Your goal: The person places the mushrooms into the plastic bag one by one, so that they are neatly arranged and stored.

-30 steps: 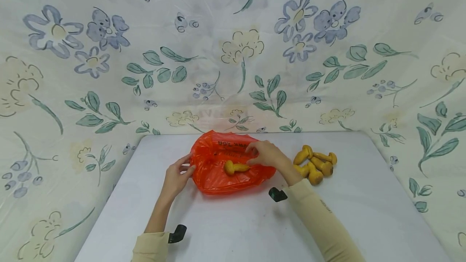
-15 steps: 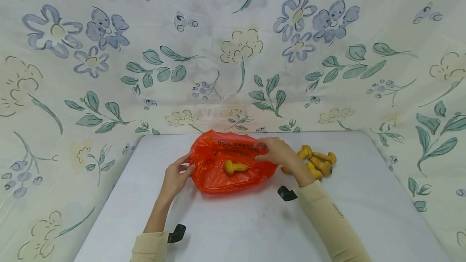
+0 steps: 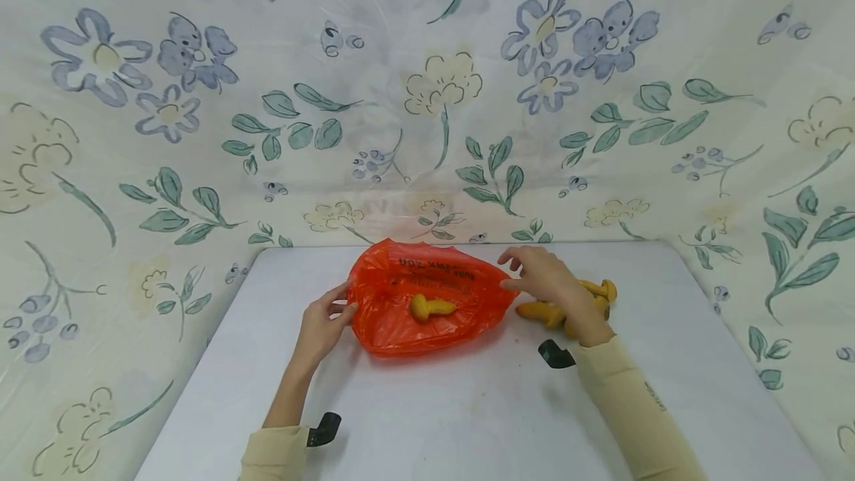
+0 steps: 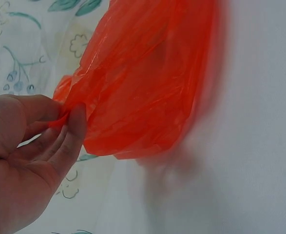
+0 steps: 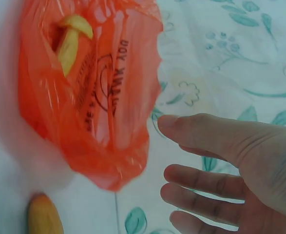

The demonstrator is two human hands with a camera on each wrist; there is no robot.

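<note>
A red plastic bag point(image 3: 401, 336) with dark printed lettering lies on the white table, its mouth spread wide. One yellow mushroom point(image 3: 433, 307) rests inside it, also visible in the right wrist view. My left hand point(image 3: 323, 329) pinches the left edge of the bag between thumb and fingers; in the left wrist view a fold of red film point(image 4: 60, 121) shows between the fingertips. At the bag's right end, my right hand point(image 3: 544, 273) holds nothing, its fingers loosely bent and apart. Several yellow mushrooms point(image 3: 539, 312) lie to the right, partly hidden under the right hand and wrist.
The white table point(image 3: 427, 421) stretches in front of the bag and to both sides. A pale floral-patterned cloth point(image 3: 414, 125) rises behind the table's far edge. Dark camera mounts point(image 3: 325, 429) stick out from both wrists.
My right hand has moved right, from over the inside of the bag to just beyond its right end. The left hand, the bag and the mushroom inside have stayed nearly still.
</note>
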